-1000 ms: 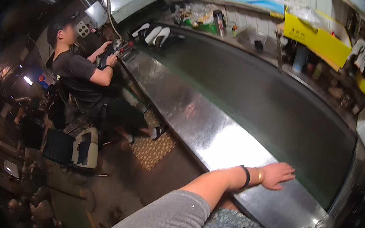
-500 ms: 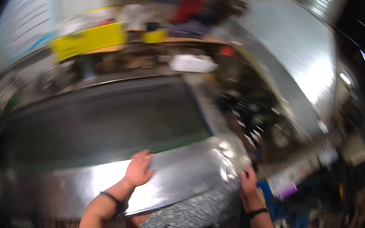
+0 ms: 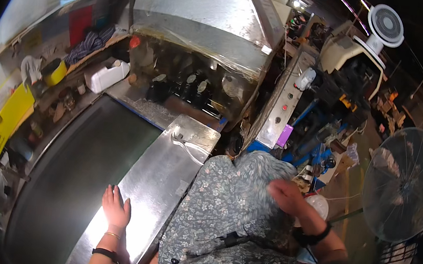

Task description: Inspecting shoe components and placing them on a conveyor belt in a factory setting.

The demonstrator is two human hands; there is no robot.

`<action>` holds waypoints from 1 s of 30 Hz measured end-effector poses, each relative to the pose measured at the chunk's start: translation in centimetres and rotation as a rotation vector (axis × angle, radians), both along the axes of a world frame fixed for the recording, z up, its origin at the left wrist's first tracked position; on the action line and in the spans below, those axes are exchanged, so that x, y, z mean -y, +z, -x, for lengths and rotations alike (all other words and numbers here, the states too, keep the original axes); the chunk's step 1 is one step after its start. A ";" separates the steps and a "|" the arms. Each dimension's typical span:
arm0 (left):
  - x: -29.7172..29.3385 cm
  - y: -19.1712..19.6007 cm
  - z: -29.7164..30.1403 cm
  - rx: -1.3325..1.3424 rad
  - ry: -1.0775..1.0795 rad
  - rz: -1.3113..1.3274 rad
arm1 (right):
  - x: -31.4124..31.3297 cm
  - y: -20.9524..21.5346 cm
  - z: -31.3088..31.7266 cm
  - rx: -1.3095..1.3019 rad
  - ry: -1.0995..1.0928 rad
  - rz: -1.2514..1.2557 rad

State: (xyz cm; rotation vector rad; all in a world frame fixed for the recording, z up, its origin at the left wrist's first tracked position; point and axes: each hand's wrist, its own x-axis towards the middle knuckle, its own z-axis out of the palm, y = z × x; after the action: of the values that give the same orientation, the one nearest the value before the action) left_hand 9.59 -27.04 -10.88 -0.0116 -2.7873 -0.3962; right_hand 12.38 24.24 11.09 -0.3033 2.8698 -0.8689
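My left hand (image 3: 116, 209) lies flat on the shiny metal tabletop (image 3: 157, 175), fingers outstretched and pointing toward the dark conveyor belt (image 3: 100, 150). Nothing is in it. My right hand (image 3: 287, 197) is off the table, raised beside the floral apron (image 3: 213, 205) I wear. Motion smears its fingers, so I cannot tell whether they hold anything. A loose white cord (image 3: 189, 147) rests at the table's far end.
A metal-hooded machine (image 3: 195, 41) stands at the belt's far end. At left a shelf carries a white jug (image 3: 107, 76) and a yellow box (image 3: 10, 122). A control panel (image 3: 282, 103) and a round wire-guarded fan (image 3: 403, 185) stand at right.
My view has swung right, bringing the hooded machine and fan into fuller view. My right hand has come away from the table's corner. The left hand still lies on the metal.
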 end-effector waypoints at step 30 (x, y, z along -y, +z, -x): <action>-0.6 0.9 0.3 0.130 0.020 0.079 | -16.3 -18.0 29.9 0.535 -0.295 -0.328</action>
State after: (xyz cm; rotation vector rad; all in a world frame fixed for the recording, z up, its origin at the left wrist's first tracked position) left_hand 9.26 -26.48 -9.93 0.0247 -2.9270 -0.2914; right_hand -17.52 40.54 -6.93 0.3446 2.5097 -0.4104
